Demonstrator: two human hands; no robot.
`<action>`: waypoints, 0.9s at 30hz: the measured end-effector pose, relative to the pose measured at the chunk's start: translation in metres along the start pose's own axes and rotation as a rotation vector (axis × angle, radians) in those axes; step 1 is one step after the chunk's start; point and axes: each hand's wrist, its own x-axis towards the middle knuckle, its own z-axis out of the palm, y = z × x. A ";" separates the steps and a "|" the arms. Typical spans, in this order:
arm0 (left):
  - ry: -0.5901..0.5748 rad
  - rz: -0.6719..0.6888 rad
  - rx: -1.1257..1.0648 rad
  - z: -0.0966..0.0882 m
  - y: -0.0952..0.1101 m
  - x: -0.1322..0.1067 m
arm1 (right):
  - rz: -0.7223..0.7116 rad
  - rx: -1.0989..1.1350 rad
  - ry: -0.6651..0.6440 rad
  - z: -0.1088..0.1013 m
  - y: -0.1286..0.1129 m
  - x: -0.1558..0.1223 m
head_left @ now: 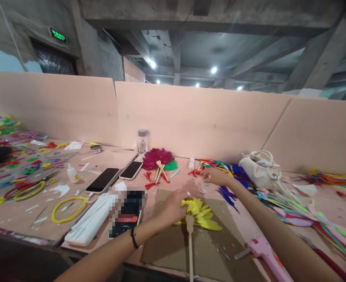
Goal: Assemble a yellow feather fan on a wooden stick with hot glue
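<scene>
A yellow petal fan with a pale wooden handle lies on a brown cardboard sheet. My left hand is over the fan's upper left edge, beside its yellow petals; its fingers are smeared by motion, so any grip is unclear. Farther back, my right hand reaches to the left, near small red tassel pieces and a bundle of coloured strips. Its fingertips are blurred, and what they touch cannot be made out.
A pink glue gun lies under my right forearm, blue-handled pliers behind it. Phones, a white case, a dark red fan, a bottle and a white bag stand around. Scissors lie left.
</scene>
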 end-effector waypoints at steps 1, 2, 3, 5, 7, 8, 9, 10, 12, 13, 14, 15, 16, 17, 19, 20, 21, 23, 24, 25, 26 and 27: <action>0.005 0.000 -0.037 0.000 -0.002 -0.001 | 0.008 0.022 0.051 -0.005 -0.003 -0.004; 0.008 -0.009 -0.111 0.000 -0.004 0.000 | 0.019 0.046 0.102 -0.010 -0.006 -0.008; 0.012 -0.030 -0.208 -0.001 -0.006 0.002 | 0.032 0.074 0.151 -0.014 -0.010 -0.013; 0.013 -0.116 -0.434 -0.002 -0.012 0.008 | 0.066 0.140 0.248 -0.023 -0.021 -0.025; 0.010 -0.183 -0.555 -0.002 -0.015 0.018 | 0.119 0.222 0.347 -0.025 -0.036 -0.041; 0.012 -0.202 -0.587 -0.003 -0.015 0.023 | 0.151 0.269 0.393 -0.023 -0.046 -0.050; 0.019 -0.212 -0.606 -0.003 -0.014 0.027 | 0.182 0.326 0.431 -0.018 -0.058 -0.059; 0.033 -0.226 -0.646 -0.003 -0.011 0.031 | 0.206 0.395 0.441 -0.011 -0.070 -0.068; 0.068 -0.265 -0.810 -0.006 0.000 0.037 | 0.225 0.552 0.389 0.009 -0.099 -0.084; 0.082 -0.296 -0.946 -0.007 0.006 0.038 | 0.220 0.624 0.352 0.019 -0.113 -0.090; 0.087 -0.330 -1.086 -0.009 0.012 0.040 | 0.212 0.691 0.321 0.030 -0.127 -0.095; 0.084 -0.360 -1.208 -0.011 0.018 0.040 | 0.195 0.793 0.269 0.040 -0.139 -0.098; 0.075 -0.383 -1.303 -0.012 0.023 0.041 | 0.207 1.021 0.224 0.048 -0.150 -0.100; 0.061 -0.395 -1.364 -0.013 0.027 0.041 | 0.208 1.164 0.178 0.055 -0.158 -0.100; 0.036 -0.401 -1.426 -0.013 0.030 0.040 | 0.189 1.251 0.154 0.064 -0.166 -0.097; 0.020 -0.400 -1.436 -0.012 0.031 0.040 | 0.174 1.196 0.178 0.066 -0.166 -0.095; 0.004 -0.399 -1.436 -0.011 0.031 0.040 | 0.161 1.115 0.217 0.068 -0.164 -0.093; -0.017 -0.388 -1.419 -0.010 0.030 0.038 | 0.152 0.967 0.307 0.070 -0.155 -0.090; -0.028 -0.381 -1.406 -0.010 0.030 0.037 | 0.153 0.921 0.350 0.070 -0.150 -0.090; -0.041 -0.377 -1.391 -0.010 0.030 0.036 | 0.160 0.890 0.388 0.069 -0.144 -0.090; -0.056 -0.372 -1.375 -0.010 0.030 0.035 | 0.167 0.847 0.441 0.069 -0.139 -0.091; -0.073 -0.366 -1.362 -0.010 0.031 0.034 | 0.172 0.795 0.501 0.068 -0.135 -0.093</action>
